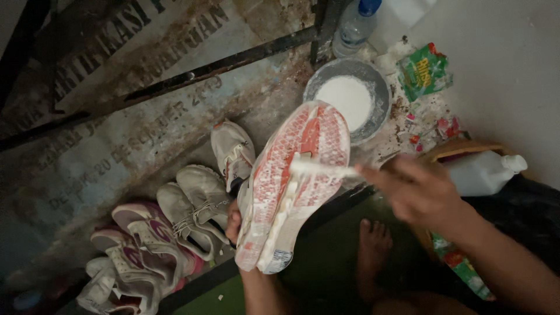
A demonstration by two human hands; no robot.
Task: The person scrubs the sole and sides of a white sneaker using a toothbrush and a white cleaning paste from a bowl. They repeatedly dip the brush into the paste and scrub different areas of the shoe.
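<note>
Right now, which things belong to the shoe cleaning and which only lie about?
In use: red-and-white shoe sole, held by the left hand; white brush, in the right hand; bowl of white powder.
Lying about: pile of sneakers, plastic bottle, white jug, green sachet.

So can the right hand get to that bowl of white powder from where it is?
Probably yes. The right hand holds a white brush against the upturned shoe sole, and the bowl sits just beyond it with open floor between. Only the shoe's toe overlaps the bowl's near rim.
</note>
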